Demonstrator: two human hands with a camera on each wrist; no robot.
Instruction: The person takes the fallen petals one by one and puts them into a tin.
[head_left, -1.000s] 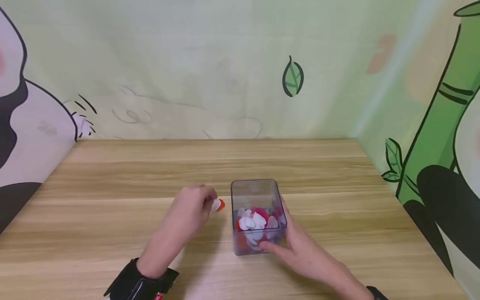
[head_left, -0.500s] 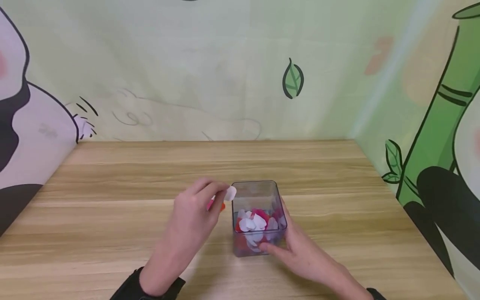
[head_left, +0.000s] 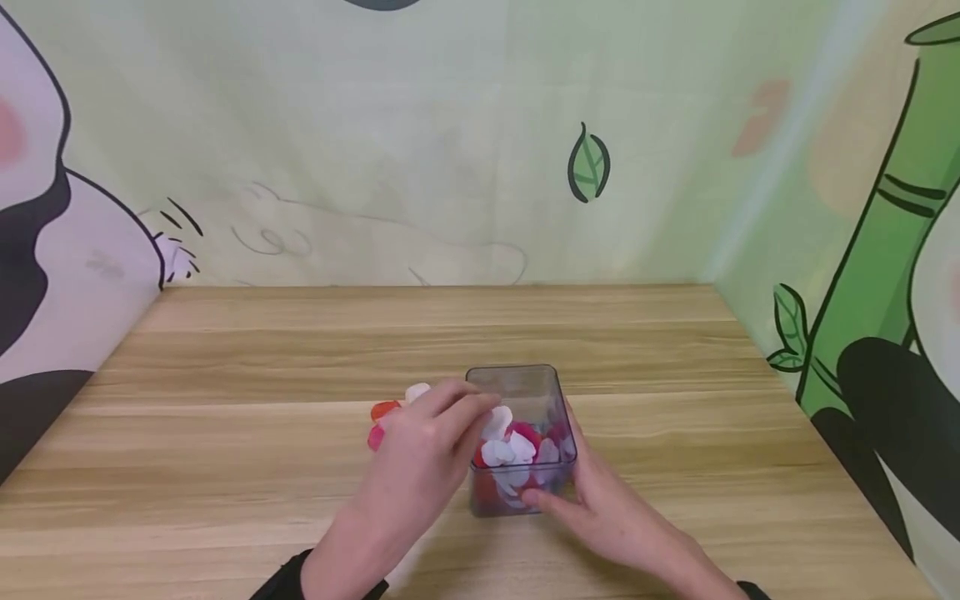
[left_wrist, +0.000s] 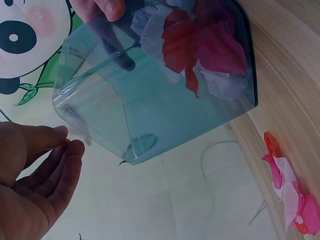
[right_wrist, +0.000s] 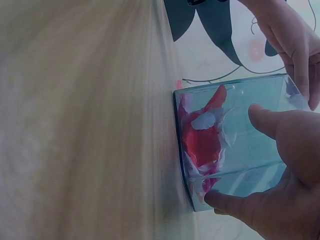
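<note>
A clear, smoky plastic box [head_left: 517, 383] stands on the table, holding a heap of white, red and pink artificial petals [head_left: 519, 450]. My right hand [head_left: 618, 517] holds the box from its right side, thumb on the near wall and fingers along the far side. Over the box's left rim, my left hand [head_left: 416, 454] pinches a white petal [head_left: 497, 422] between thumb and fingertips. In the left wrist view that petal shows only as a pale, faint shape by the fingertips. Several loose petals [left_wrist: 290, 192] lie on the table beyond the left hand, partly hidden by it in the head view.
The wood-grain table [head_left: 225, 467] reaches back to a wall [head_left: 450, 150] printed with cartoon pandas, leaves and bamboo. A side wall with green bamboo [head_left: 862, 250] borders the table on the right.
My left hand has lifted a white petal from the table and carried it right, over the box rim. Loose petals it covered now show to its left. The right hand and box stay put.
</note>
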